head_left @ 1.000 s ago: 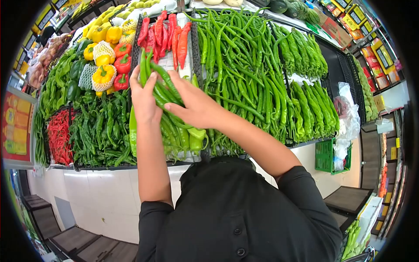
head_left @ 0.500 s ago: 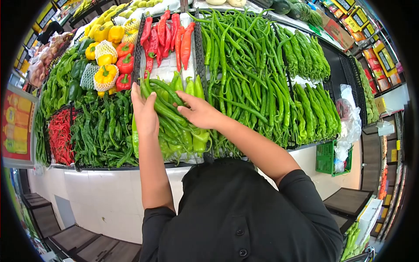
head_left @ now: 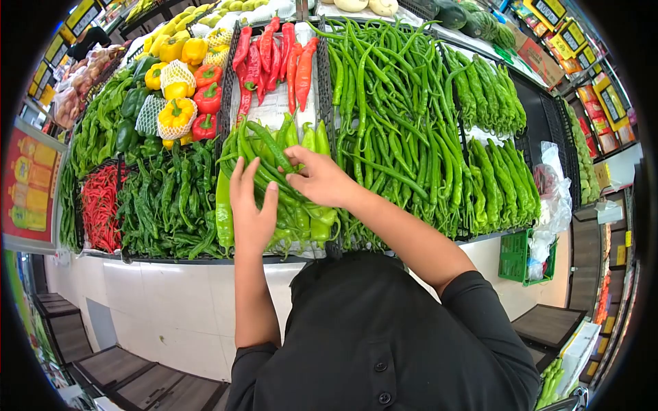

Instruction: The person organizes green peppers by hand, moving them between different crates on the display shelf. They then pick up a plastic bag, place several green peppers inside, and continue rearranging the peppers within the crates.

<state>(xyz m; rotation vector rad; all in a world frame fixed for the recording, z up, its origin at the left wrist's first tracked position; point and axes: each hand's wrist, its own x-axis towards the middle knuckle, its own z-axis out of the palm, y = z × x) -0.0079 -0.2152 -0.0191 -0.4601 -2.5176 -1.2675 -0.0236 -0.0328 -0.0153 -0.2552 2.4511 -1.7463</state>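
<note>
Left of centre in the frame, long glossy green peppers [head_left: 274, 151] are bunched over broader pale-green peppers [head_left: 321, 228]. The bare left hand [head_left: 255, 218] is held open below them, thumb spread; the bare right hand [head_left: 322, 181] is half-curled at their right, its grip unclear. Light pressure should be applied, so skins are not bruised.

Handled peppers [head_left: 275, 145]: bright green, some paler. Long peppers [head_left: 303, 75]: red. Bell peppers [head_left: 207, 98]: yellow, red, dark green. Net sleeves [head_left: 177, 71]: whitish, mesh-patterned. Small chillies [head_left: 101, 214]: red. Shirt [head_left: 418, 335]: plain black. Crate [head_left: 513, 257]: green.
</note>
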